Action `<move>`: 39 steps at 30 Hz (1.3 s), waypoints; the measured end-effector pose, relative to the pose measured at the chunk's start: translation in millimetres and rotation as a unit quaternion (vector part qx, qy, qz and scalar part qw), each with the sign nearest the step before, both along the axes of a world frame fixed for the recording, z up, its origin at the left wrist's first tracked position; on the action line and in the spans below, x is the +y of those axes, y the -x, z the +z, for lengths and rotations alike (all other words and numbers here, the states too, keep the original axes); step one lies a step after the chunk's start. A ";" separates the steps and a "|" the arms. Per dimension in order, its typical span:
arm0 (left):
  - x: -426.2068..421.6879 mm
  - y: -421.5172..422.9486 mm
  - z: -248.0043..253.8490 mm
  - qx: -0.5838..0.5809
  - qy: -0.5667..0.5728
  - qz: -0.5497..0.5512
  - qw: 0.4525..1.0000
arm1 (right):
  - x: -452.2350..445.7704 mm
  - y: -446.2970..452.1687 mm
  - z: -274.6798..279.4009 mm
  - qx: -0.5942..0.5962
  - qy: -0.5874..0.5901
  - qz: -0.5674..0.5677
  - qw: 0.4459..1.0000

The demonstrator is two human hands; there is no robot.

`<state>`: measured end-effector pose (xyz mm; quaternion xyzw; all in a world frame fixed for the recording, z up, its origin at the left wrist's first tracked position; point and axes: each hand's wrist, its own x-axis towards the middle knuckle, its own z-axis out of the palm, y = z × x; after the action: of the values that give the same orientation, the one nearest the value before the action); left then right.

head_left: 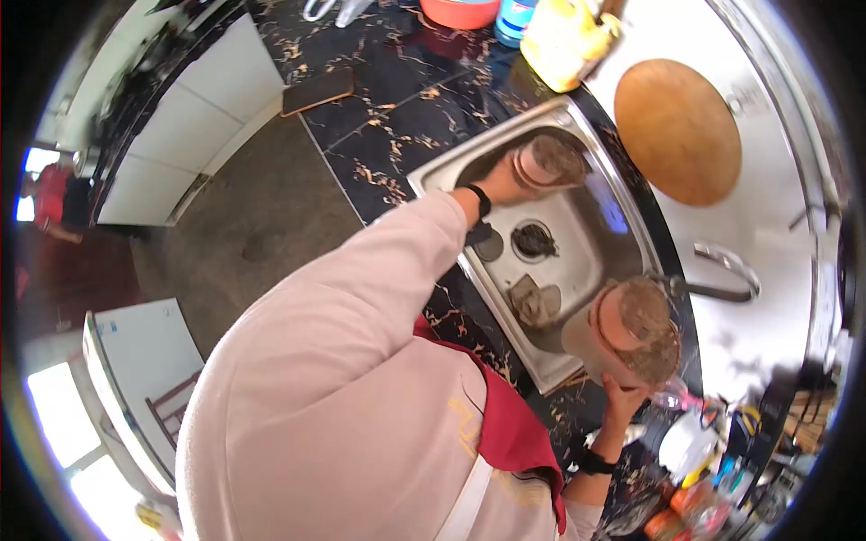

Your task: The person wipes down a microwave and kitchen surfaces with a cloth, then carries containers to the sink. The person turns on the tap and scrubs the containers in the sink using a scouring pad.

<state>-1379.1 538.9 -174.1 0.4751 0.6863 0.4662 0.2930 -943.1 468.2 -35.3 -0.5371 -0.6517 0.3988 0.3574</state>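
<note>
Steel sink (573, 261), head view: spreads beneath and between my two hands, its basin floor bare near the middle.
Left hand (501, 185): fingers bent round the side of a round pinkish-brown container (552, 164), gripping it over one end of the basin; the fingertips are hidden, so I cannot tell how hard they press.
Right hand (622, 397): thumb and fingers set apart, bracing the near side of a pale-walled container (627, 334) with a pinkish ring and a brown end, at the basin's other end.
Brown coating: shows on both containers, perhaps soil. I judge the picking-up done, since each one is in my grip; the coating remains on both, and how much more is left I cannot tell.
Drain (534, 241): between my hands, dark scraps clumped in it, not cleared.
Crumpled cloth (534, 302): in the basin, nearer my right fingers; so it looks, at least.
Dark disc (489, 243): just beside the drain, on my body's side, near my left wrist.
Faucet (726, 275): beyond my right fingers, wall side; I make out no running water.
Yellow jug (564, 41): past my left fingers, by the sink's corner.
Round wooden board (677, 131): across the sink from my left fingers, against the wall.
</note>
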 end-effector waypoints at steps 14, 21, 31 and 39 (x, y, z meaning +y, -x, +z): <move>-82.9 -4.8 33.1 -0.289 0.109 -0.036 0.951 | 103.6 127.3 -115.4 0.135 0.116 0.045 0.983; -174.8 122.9 113.6 0.130 0.037 0.250 0.959 | 116.1 120.1 -142.7 0.141 0.150 0.034 0.978; -213.0 337.2 61.9 0.508 0.228 0.219 0.801 | 112.6 125.3 -163.3 0.068 0.123 0.017 0.990; -168.0 346.6 84.0 0.379 0.481 0.153 0.776 | 98.9 109.8 -169.1 0.072 0.281 -0.097 0.952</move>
<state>-1725.8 370.9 -90.2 0.2993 0.9403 -0.1035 0.1249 -1052.9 567.1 -204.3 -0.6465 -0.4306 0.5669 0.2744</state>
